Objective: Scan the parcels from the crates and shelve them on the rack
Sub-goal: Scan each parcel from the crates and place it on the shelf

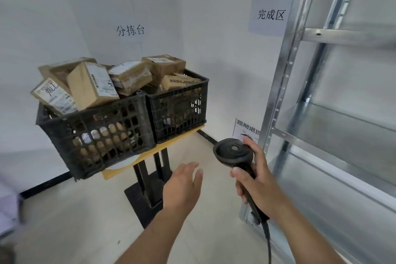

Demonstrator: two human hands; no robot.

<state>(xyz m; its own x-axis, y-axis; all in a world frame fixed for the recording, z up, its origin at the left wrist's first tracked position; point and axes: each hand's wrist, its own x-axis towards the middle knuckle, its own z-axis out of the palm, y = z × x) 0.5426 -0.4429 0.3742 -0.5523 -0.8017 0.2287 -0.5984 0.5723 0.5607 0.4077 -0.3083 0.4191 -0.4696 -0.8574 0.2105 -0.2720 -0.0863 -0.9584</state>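
Beside lattice-walled crates [96, 133], right hand [260, 180] grips rounded black scanner [234, 152].

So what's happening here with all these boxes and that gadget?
A person is sorting parcels. Their right hand grips a black handheld scanner, while the left hand reaches out open and empty toward two black crates heaped with cardboard parcels on a small table. The metal rack on the right has no parcels on the shelves in view, so the shelving seems to be just starting.
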